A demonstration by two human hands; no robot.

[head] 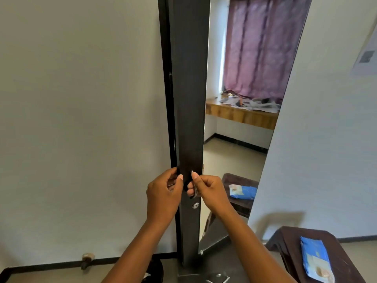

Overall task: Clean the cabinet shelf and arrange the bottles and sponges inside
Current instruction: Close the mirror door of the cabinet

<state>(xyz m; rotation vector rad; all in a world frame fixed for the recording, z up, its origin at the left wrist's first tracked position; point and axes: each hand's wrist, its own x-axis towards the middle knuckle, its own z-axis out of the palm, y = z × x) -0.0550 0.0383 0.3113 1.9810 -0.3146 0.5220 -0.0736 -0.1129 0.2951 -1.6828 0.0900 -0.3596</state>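
Two bare forearms reach up from the bottom of my view toward a tall, dark brown wooden cabinet door (188,99) that stands edge-on and slightly ajar. My left hand (163,196) curls around the door's left edge, thumb laid on the front face and fingers tucked behind it. My right hand (208,187) pinches the small curved silver metal handle (193,184) on the same door, thumb on top and fingers hooked under it. Just below that handle sits a round silver keyhole lock (195,205). I cannot see any shelf, bottles or sponges; the cabinet's inside is hidden behind the door.

Near my right elbow stands a dark brown plastic stool (289,242) with a flat blue and white packet (315,262) lying on its seat. At lower left, a small brass stopper (87,259) juts out at the black skirting of the plain grey-white wall (81,119).

Beyond the door's right edge is a tall mirror panel (234,152), which reflects the stool and packet, a tiled floor, a wooden ledge (240,116) strewn with papers, and a purple patterned curtain (259,48) over a bright window. Farthest right, a blurred white printed sheet (366,56) hangs on the wall.
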